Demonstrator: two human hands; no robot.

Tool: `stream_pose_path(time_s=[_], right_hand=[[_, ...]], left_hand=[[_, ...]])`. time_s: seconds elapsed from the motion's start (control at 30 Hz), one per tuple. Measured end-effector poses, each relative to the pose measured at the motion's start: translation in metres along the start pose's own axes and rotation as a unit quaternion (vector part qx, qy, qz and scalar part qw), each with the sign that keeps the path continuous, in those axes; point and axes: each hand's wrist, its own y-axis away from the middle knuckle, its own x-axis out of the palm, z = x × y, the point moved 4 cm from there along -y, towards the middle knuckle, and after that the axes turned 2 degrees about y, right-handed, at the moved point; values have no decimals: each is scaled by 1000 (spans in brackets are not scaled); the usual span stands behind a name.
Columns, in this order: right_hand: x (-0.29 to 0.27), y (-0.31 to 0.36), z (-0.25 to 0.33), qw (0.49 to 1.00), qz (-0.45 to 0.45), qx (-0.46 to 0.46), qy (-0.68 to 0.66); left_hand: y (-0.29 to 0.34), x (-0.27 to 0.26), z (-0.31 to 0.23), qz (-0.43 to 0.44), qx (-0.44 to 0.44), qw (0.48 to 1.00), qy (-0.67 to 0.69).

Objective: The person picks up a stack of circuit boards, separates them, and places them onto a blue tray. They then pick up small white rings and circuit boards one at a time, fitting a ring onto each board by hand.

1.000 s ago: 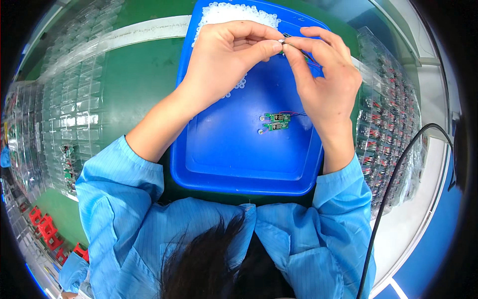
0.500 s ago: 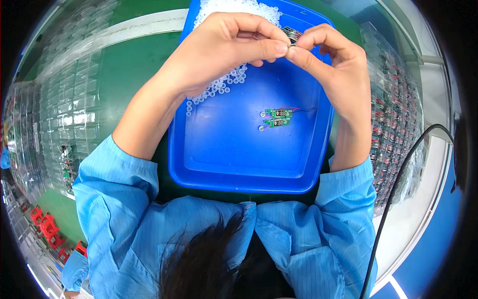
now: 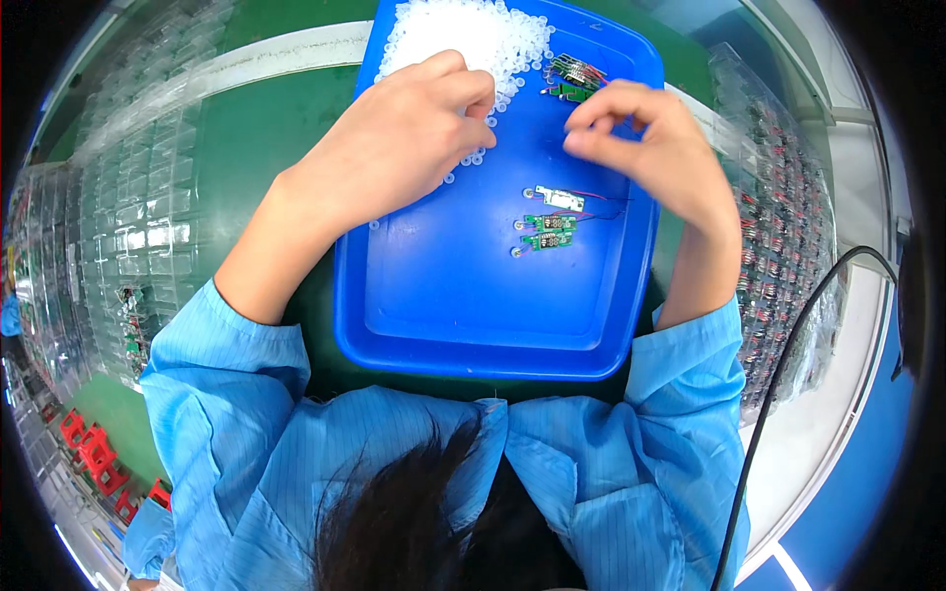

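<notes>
A blue plastic tray [image 3: 394,325] lies on the green mat in front of me. At its far end sits a heap of small clear plastic caps [image 3: 473,34]. My left hand [image 3: 414,138] rests curled at the near edge of that heap, fingertips among the caps; whether it grips one is hidden. My right hand [image 3: 645,148] hovers over the tray's right side, thumb and forefinger pinched together, slightly blurred, with nothing seen between them. Just beyond it lie a few small green circuit boards with wires [image 3: 574,77]. Three more boards [image 3: 548,223] lie side by side mid-tray, below the right hand.
Clear blister trays with small components stand on the left [image 3: 128,227] and on the right [image 3: 788,227]. A black cable [image 3: 778,374] curves along the right side. Red parts [image 3: 89,453] sit at the lower left. The green mat [image 3: 256,128] shows left of the blue tray.
Both hands were pinched together on a small part over the tray's far end. They have separated and dropped lower, and a third board now lies mid-tray beside the two.
</notes>
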Motion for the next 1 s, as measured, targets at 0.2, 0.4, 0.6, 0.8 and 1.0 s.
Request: stream_pose_path(time_s=[0.2, 0.4, 0.6, 0.8, 1.0], right_hand=[[-13, -5, -5, 969, -182, 0, 168], [7, -8, 1, 942, -158, -62, 289], [6, -8, -1, 944, -153, -41, 289], [3, -4, 2, 923, -158, -34, 348], [-2, -4, 2, 934, -163, -29, 318]], left_hand=[[1, 6, -3, 44, 63, 995, -68], [-8, -7, -1, -52, 27, 998, -10], [-29, 8, 16, -122, -195, 907, 354], [-24, 25, 19, -96, -244, 833, 487], [-21, 23, 18, -53, -292, 795, 529]])
